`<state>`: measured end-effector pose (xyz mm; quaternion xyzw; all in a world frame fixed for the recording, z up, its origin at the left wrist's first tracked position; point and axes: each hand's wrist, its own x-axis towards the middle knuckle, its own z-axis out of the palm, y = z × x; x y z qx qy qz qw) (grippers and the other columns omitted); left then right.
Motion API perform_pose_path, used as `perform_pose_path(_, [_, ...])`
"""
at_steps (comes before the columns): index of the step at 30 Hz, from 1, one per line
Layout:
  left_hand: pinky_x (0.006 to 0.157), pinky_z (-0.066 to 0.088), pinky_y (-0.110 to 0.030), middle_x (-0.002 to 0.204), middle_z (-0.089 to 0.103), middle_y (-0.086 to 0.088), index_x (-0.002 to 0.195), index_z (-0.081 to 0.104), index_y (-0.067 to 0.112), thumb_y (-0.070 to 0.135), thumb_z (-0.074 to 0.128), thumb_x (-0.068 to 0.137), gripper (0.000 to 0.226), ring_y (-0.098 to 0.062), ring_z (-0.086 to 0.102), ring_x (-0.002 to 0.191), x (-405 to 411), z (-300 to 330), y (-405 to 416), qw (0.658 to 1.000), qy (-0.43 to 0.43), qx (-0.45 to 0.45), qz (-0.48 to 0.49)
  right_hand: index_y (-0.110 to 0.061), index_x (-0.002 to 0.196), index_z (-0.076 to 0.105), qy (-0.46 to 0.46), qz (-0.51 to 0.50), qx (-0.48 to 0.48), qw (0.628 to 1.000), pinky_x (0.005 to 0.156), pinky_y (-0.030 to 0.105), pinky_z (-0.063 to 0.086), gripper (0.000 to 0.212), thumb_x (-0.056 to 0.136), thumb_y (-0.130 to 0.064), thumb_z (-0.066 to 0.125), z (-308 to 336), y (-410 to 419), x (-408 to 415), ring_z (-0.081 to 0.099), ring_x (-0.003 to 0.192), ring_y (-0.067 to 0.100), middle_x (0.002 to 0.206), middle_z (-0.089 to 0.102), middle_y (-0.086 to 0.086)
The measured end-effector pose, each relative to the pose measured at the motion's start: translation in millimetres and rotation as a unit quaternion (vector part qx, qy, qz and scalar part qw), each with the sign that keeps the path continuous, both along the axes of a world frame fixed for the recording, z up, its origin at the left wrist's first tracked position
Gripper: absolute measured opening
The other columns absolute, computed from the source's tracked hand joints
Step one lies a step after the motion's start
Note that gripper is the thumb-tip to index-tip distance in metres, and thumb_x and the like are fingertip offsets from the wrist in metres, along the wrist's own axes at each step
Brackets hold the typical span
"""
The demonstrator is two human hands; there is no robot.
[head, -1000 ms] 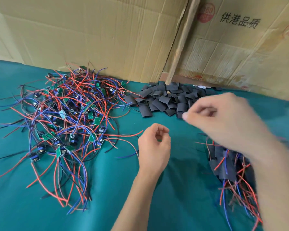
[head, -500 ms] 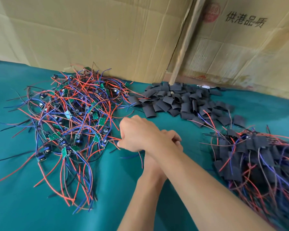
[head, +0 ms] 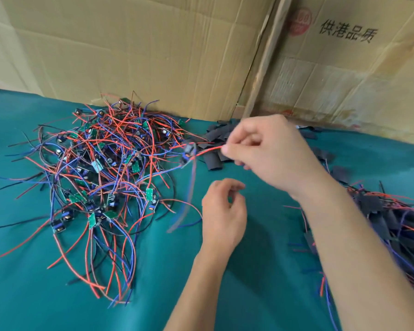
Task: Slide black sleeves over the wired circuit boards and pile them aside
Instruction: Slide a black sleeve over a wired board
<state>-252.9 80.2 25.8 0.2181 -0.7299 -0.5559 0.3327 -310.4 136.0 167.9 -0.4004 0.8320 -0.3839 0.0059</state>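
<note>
The right hand point(head: 268, 151) pinches a red wire, lifting one circuit board point(head: 188, 152) beside the tangle point(head: 110, 168); other wires may snag. The left hand point(head: 225, 211) is loosely curled, empty.

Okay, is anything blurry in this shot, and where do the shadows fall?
Head view: the lifted circuit board and its dangling wires smear with motion, as does the finished pile at right; the tangled boards look sharp. Soft shadow lies on the green cloth under both forearms; no glare.

lifted circuit board point(head: 188, 152): motion-blurred | black sleeves point(head: 215, 161): partly behind right hand point(head: 268, 154) | sleeved pile point(head: 392, 225): edge-cropped
</note>
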Motion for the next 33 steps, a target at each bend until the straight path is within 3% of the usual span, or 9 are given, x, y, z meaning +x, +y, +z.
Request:
perform_pose_path(3, [0.058, 0.055, -0.031, 0.08, 0.071, -0.003, 0.091, 0.068, 0.011, 0.019, 0.042, 0.076, 0.031, -0.021, 0.07, 0.078, 2.9, 13.2, -7.9, 0.958, 0.108, 0.266, 0.015, -0.019, 0.071, 0.072, -0.075, -0.048, -0.07, 0.994, 0.051, 0.02, 0.047, 0.015, 0.085, -0.02, 0.078, -10.2, 30.9, -6.4, 0.061, 0.051, 0.005, 0.058, 0.069, -0.003])
perform_pose_path(6, [0.053, 0.054, -0.025, 0.077, 0.074, -0.008, 0.1, 0.065, 0.01, 0.024, 0.044, 0.079, 0.033, -0.023, 0.072, 0.072, 4.3, 19.9, -15.6, 0.913, 0.151, 0.378, -0.016, -0.021, 0.073, 0.071, -0.105, -0.107, -0.134, 0.98, 0.047, 0.013, 0.042, 0.015, 0.086, -0.019, 0.078, -27.1, 56.7, -1.7, 0.057, 0.047, 0.001, 0.058, 0.069, -0.002])
perform_pose_path(9, [0.059, 0.056, -0.025, 0.085, 0.077, -0.013, 0.104, 0.062, 0.007, 0.024, 0.042, 0.105, 0.026, -0.025, 0.074, 0.074, 5.2, 22.6, -13.2, 0.907, 0.151, 0.386, -0.074, -0.025, 0.077, 0.069, -0.109, -0.121, -0.124, 0.979, 0.057, 0.027, 0.047, 0.008, 0.082, -0.029, 0.074, -50.3, 72.1, 16.5, 0.062, 0.052, 0.005, 0.061, 0.07, -0.003])
perform_pose_path(13, [0.06, 0.056, -0.022, 0.085, 0.076, -0.013, 0.1, 0.066, 0.003, 0.014, 0.05, 0.104, 0.02, -0.02, 0.074, 0.071, 8.6, 23.1, -9.0, 0.904, 0.137, 0.389, -0.112, -0.023, 0.078, 0.067, -0.106, -0.096, -0.035, 0.989, 0.067, 0.042, 0.055, 0.012, 0.087, -0.019, 0.075, -77.0, 79.9, 39.8, 0.065, 0.059, 0.021, 0.062, 0.07, -0.004])
perform_pose_path(17, [0.058, 0.048, -0.021, 0.07, 0.065, -0.004, 0.095, 0.071, 0.008, 0.017, 0.065, 0.089, 0.012, -0.015, 0.063, 0.058, 9.5, 19.6, -9.6, 0.935, 0.108, 0.321, -0.11, -0.028, 0.082, 0.067, -0.18, -0.013, 0.022, 0.983, 0.062, 0.034, 0.053, 0.015, 0.088, -0.017, 0.075, -77.9, 87.2, 45.7, 0.066, 0.061, 0.022, 0.065, 0.073, -0.001])
perform_pose_path(21, [0.055, 0.046, -0.02, 0.072, 0.068, -0.005, 0.09, 0.071, 0.009, 0.016, 0.058, 0.08, 0.018, -0.016, 0.065, 0.06, 10.4, 19.4, -12.2, 0.923, 0.135, 0.332, -0.139, -0.021, 0.082, 0.075, -0.273, 0.054, 0.04, 0.96, 0.061, 0.021, 0.052, 0.008, 0.079, -0.028, 0.073, -60.9, 87.6, 27.4, 0.07, 0.067, 0.014, 0.075, 0.077, 0.004])
perform_pose_path(26, [0.052, 0.044, -0.021, 0.071, 0.065, -0.006, 0.092, 0.07, 0.004, -0.005, 0.042, 0.09, 0.03, -0.017, 0.06, 0.056, 7.7, 18.0, -17.8, 0.932, 0.121, 0.329, -0.091, -0.032, 0.076, 0.073, -0.038, -0.161, 0.026, 0.986, 0.066, 0.02, 0.05, 0.009, 0.08, -0.024, 0.072, -59.2, 67.6, -41.3, 0.068, 0.071, 0.007, 0.068, 0.072, -0.012])
perform_pose_path(30, [0.052, 0.046, -0.02, 0.07, 0.065, -0.005, 0.095, 0.069, 0.006, 0.004, 0.048, 0.099, 0.022, -0.017, 0.061, 0.056, 8.1, 19.2, -12.3, 0.939, 0.092, 0.314, -0.105, -0.028, 0.118, 0.066, 0.03, -0.23, 0.217, 0.948, 0.085, 0.038, 0.045, 0.027, 0.091, -0.03, 0.067, -87.6, 31.5, -81.2, 0.06, 0.117, 0.033, 0.123, 0.064, 0.002])
perform_pose_path(33, [0.053, 0.047, -0.02, 0.07, 0.065, -0.004, 0.091, 0.068, 0.007, 0.008, 0.053, 0.1, 0.017, -0.017, 0.061, 0.057, 8.0, 19.0, -11.7, 0.946, 0.08, 0.298, -0.095, -0.021, 0.123, 0.057, 0.048, -0.285, 0.263, 0.92, 0.078, 0.039, 0.042, 0.045, 0.091, -0.051, 0.065, -108.8, 16.6, -91.4, 0.061, 0.114, 0.037, 0.128, 0.058, 0.009])
